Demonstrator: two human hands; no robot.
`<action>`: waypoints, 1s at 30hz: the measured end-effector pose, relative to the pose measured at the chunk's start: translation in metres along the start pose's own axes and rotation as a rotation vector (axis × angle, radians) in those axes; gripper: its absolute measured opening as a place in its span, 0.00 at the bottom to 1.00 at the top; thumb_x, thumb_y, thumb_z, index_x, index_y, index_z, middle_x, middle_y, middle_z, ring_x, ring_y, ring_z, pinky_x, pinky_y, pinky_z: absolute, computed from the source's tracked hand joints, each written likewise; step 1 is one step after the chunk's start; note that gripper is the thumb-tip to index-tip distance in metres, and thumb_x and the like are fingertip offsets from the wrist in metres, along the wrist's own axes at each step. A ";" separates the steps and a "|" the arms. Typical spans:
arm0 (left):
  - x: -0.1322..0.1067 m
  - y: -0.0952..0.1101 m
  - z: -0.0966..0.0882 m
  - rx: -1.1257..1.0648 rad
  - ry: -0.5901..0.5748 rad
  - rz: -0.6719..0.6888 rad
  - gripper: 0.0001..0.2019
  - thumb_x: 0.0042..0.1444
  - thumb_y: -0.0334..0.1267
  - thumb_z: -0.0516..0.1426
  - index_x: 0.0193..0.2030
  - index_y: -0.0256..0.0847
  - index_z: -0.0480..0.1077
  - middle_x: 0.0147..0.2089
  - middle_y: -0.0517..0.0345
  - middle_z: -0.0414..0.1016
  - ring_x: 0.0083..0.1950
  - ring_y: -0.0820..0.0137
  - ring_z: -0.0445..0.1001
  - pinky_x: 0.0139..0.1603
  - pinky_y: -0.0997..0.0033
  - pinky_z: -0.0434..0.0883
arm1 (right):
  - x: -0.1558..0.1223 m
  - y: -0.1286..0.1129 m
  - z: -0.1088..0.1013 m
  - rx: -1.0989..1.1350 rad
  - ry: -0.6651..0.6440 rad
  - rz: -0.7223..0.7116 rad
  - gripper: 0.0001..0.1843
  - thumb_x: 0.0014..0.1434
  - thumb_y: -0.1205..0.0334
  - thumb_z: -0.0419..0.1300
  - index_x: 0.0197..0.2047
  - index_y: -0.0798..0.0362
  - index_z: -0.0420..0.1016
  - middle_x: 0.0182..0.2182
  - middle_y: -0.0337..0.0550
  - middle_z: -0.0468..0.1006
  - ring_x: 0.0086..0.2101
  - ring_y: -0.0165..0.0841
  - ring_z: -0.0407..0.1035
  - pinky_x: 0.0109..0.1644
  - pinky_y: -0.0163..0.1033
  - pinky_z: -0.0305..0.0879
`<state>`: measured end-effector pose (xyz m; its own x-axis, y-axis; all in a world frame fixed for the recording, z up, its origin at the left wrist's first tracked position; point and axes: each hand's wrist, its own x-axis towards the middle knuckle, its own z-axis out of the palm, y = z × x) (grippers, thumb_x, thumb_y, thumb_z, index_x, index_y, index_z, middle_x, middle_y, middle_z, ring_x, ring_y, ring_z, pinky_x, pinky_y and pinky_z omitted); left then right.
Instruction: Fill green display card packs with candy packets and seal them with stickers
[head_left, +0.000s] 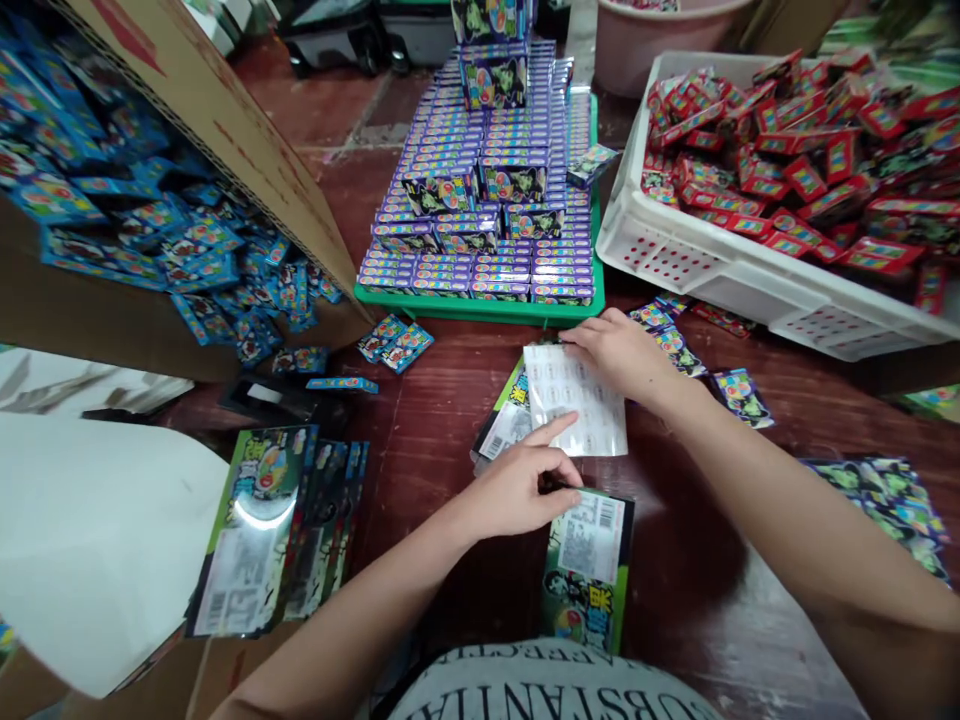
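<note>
A white sheet of small round stickers [576, 400] lies on the dark red tabletop, partly over a green packet with a barcode label [507, 425]. My right hand [626, 360] grips the sheet's upper right edge, its fingers curled over it. My left hand [521, 490] reaches in from the left with its index finger stretched over the sheet's lower part. The thumb rests at the top edge of a second green packet [589, 570], which lies close to my body, label up. Whether a sticker is on my left fingers is too small to tell.
A green tray [480, 312] packed with small purple boxes stands ahead. To the right is a white basket [697, 260] of red packets; to the left, a cardboard carton [247, 120] with blue packets. Several green packets [255, 540] overlap at the left. Loose packets [739, 395] lie right.
</note>
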<state>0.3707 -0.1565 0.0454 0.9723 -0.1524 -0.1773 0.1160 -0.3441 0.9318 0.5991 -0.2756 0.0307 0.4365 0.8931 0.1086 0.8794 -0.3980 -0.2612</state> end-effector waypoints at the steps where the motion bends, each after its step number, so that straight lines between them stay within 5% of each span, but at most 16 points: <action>1: 0.003 -0.002 0.000 0.012 -0.006 -0.018 0.04 0.56 0.32 0.64 0.38 0.42 0.77 0.77 0.47 0.52 0.71 0.55 0.64 0.59 0.58 0.71 | -0.001 0.001 0.001 0.002 -0.011 -0.020 0.18 0.71 0.56 0.51 0.53 0.50 0.81 0.46 0.50 0.82 0.44 0.44 0.67 0.51 0.51 0.64; 9: 0.012 -0.014 0.006 0.078 0.007 -0.074 0.02 0.55 0.33 0.63 0.36 0.43 0.76 0.76 0.46 0.55 0.73 0.54 0.61 0.52 0.59 0.73 | -0.032 -0.003 -0.011 0.040 -0.028 -0.073 0.14 0.71 0.55 0.54 0.43 0.48 0.81 0.42 0.46 0.80 0.43 0.43 0.66 0.50 0.50 0.59; 12: 0.010 -0.013 0.007 0.082 0.022 -0.073 0.02 0.56 0.33 0.63 0.37 0.42 0.77 0.75 0.46 0.55 0.70 0.54 0.66 0.51 0.60 0.73 | -0.054 -0.012 -0.030 0.373 -0.072 -0.128 0.12 0.70 0.54 0.55 0.42 0.48 0.78 0.40 0.43 0.80 0.43 0.40 0.69 0.52 0.49 0.61; 16: 0.005 -0.010 0.010 0.047 0.046 -0.029 0.02 0.57 0.34 0.62 0.37 0.41 0.76 0.73 0.45 0.60 0.66 0.56 0.71 0.48 0.63 0.73 | -0.078 -0.024 -0.062 0.878 -0.077 0.079 0.12 0.66 0.50 0.61 0.46 0.48 0.73 0.41 0.43 0.78 0.41 0.36 0.72 0.46 0.43 0.69; 21: 0.001 -0.009 0.020 -0.058 0.073 -0.072 0.05 0.59 0.38 0.61 0.40 0.42 0.75 0.46 0.53 0.81 0.47 0.65 0.79 0.49 0.63 0.73 | -0.093 -0.041 -0.065 1.251 -0.533 0.141 0.18 0.61 0.56 0.64 0.53 0.48 0.68 0.36 0.39 0.78 0.35 0.32 0.74 0.36 0.38 0.72; 23: 0.000 -0.009 0.023 -0.059 0.074 -0.099 0.06 0.59 0.39 0.61 0.41 0.42 0.75 0.41 0.56 0.81 0.42 0.67 0.78 0.48 0.64 0.73 | -0.100 -0.047 -0.051 1.241 -0.604 0.145 0.14 0.62 0.57 0.62 0.50 0.48 0.70 0.34 0.38 0.79 0.32 0.31 0.73 0.33 0.37 0.71; 30: 0.002 -0.008 0.023 -0.071 0.052 -0.123 0.06 0.59 0.39 0.61 0.41 0.42 0.74 0.42 0.55 0.81 0.43 0.67 0.78 0.47 0.64 0.73 | -0.119 -0.054 -0.022 0.908 -0.453 0.232 0.16 0.60 0.62 0.60 0.52 0.48 0.67 0.32 0.38 0.80 0.30 0.33 0.74 0.30 0.40 0.70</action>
<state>0.3670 -0.1754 0.0305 0.9589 -0.0643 -0.2764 0.2470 -0.2907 0.9244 0.5043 -0.3647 0.0530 0.2995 0.8845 -0.3577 0.2267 -0.4302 -0.8738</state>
